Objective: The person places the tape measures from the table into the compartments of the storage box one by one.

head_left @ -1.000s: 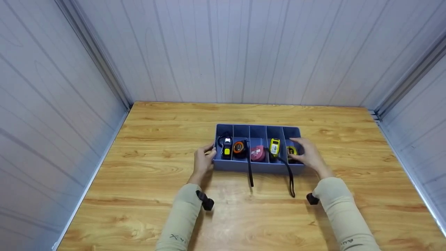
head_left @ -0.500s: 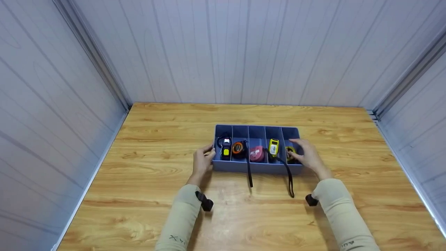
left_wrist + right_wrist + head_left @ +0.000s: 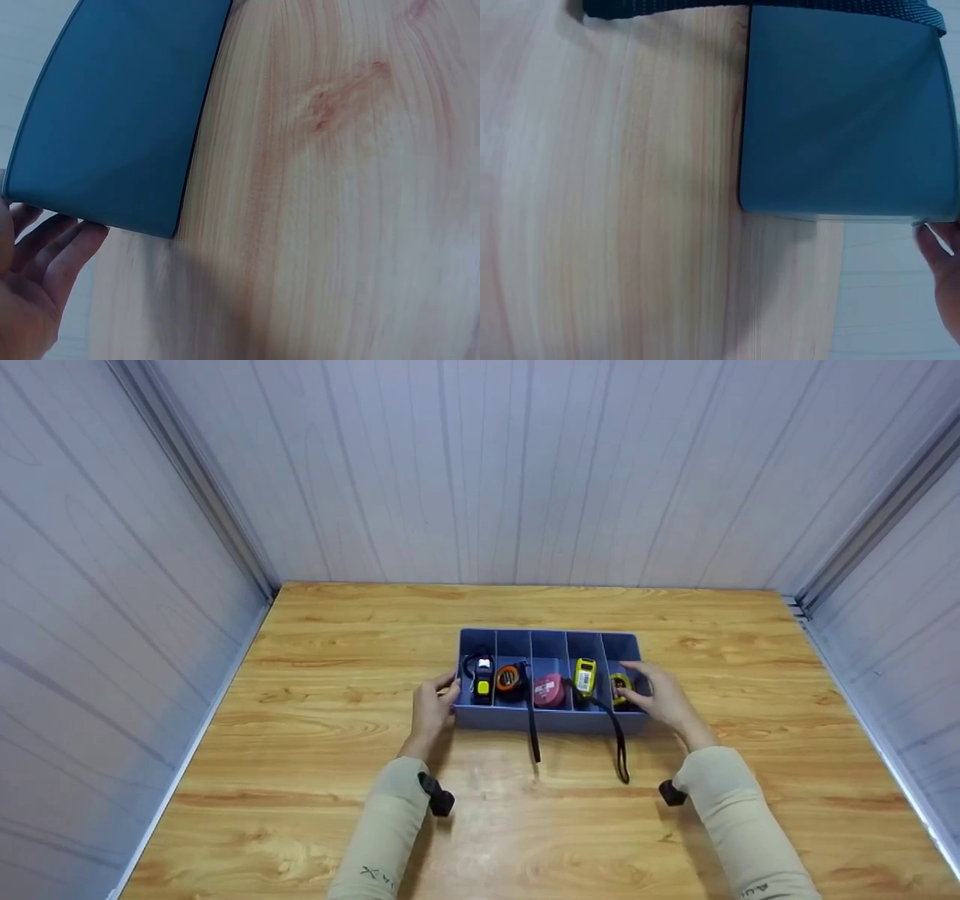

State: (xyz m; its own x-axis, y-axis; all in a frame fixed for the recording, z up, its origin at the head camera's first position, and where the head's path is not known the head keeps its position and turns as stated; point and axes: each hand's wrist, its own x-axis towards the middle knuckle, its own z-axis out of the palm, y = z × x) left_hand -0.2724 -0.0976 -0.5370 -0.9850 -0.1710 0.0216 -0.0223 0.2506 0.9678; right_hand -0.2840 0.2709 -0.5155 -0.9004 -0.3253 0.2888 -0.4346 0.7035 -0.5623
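Note:
A blue-grey divided box (image 3: 547, 721) stands on the table with a tape measure in each compartment. My left hand (image 3: 431, 709) grips its left end, with the fingers (image 3: 71, 251) against the outside in the left wrist view. Over the rightmost compartment, my right hand (image 3: 667, 701) has thumb and index finger about a yellow-and-black tape measure (image 3: 619, 687), partly covered by the thumb. The right wrist view shows another finger touching the end wall. Leftward lie a yellow one (image 3: 585, 679), a pink one (image 3: 549, 690), an orange-and-black one (image 3: 510, 679) and a black one (image 3: 484, 679).
Two black wrist straps (image 3: 620, 757) hang over the front wall of the box onto the wooden table (image 3: 525, 825). Pale panel walls (image 3: 487, 472) close in the table at the back and on both sides.
The whole view shifts slightly to the left. Thumb and index finger of my right hand look a little closer together; the box and my left hand keep their places.

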